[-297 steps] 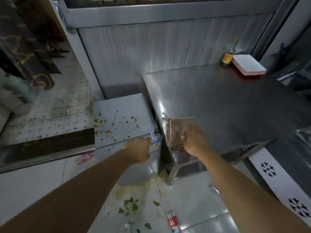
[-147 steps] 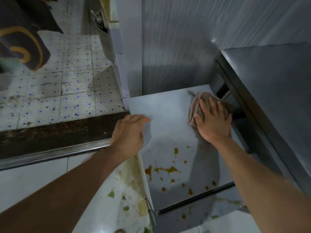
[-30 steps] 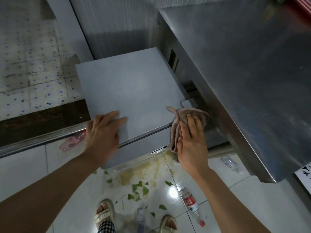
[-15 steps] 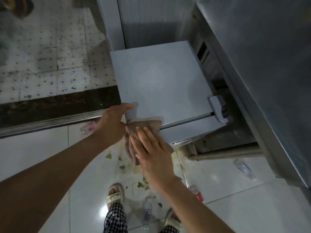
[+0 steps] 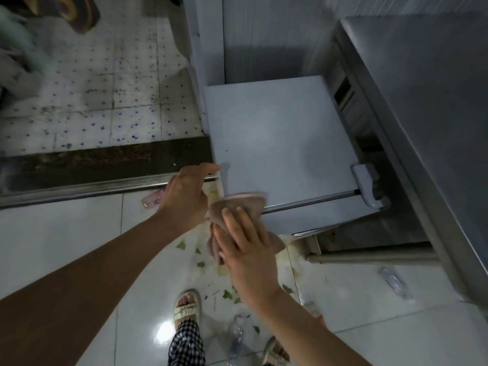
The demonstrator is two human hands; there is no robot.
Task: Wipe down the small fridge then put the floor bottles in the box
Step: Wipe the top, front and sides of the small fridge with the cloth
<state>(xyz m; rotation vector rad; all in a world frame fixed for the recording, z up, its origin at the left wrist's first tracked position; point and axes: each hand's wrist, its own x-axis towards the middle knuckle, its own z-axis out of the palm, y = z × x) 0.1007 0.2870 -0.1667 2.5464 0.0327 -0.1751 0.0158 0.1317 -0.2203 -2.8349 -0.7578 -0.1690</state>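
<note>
The small grey fridge [image 5: 280, 138] stands low beside the steel table, its top clean. My right hand [image 5: 245, 244] lies flat with straight fingers on a pinkish-brown cloth [image 5: 237, 204], pressing it against the fridge's front left corner. My left hand [image 5: 184, 194] rests at the fridge's left front edge, thumb on the corner. A clear bottle [image 5: 236, 336] lies on the floor by my feet, a second clear bottle [image 5: 393, 281] under the table, a pink bottle [image 5: 151, 200] behind my left hand, and a red-labelled bottle [image 5: 314, 309] shows beside my right wrist.
The steel table [image 5: 427, 101] overhangs on the right, with its leg bar [image 5: 369, 258] low behind the fridge. Green leaf scraps [image 5: 229, 294] and a yellowish spill lie on the white tiles. A metal door threshold [image 5: 79, 190] crosses the left. My sandalled foot [image 5: 186, 307] stands below.
My right hand has carried the cloth from the fridge's right front corner to its left front corner and down the front. The left hand has shifted to the left edge.
</note>
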